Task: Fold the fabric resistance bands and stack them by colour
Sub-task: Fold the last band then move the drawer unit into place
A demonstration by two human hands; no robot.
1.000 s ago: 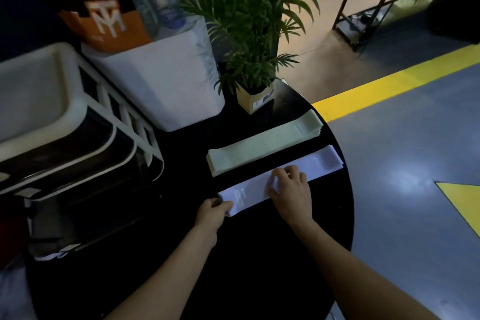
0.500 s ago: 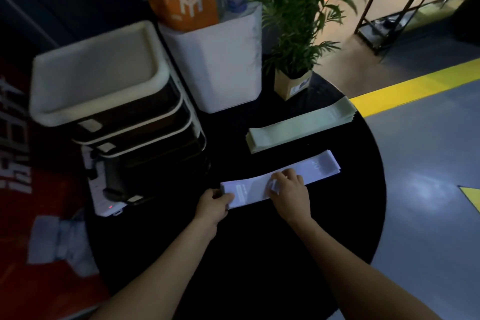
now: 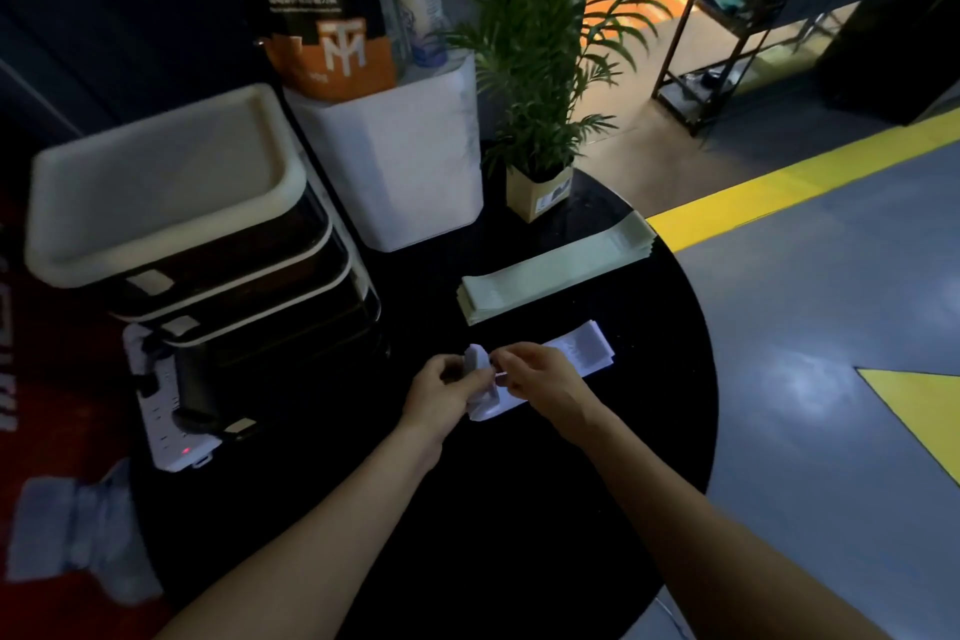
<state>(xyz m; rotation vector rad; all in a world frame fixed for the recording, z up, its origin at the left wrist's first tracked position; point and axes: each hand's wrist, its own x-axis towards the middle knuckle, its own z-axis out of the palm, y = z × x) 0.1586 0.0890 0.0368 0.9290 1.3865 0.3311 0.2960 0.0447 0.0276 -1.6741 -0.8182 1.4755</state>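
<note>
Purple band (image 3: 584,347) lies on the black round desk (image 3: 519,509), near the front. Its near end is lifted and bent over. The left hand (image 3: 441,392) has its fingers curled tight on that end. The right hand (image 3: 540,377) pinches the band just beside it. The green bands (image 3: 556,270) sit stacked behind, near the plant (image 3: 540,68).
</note>
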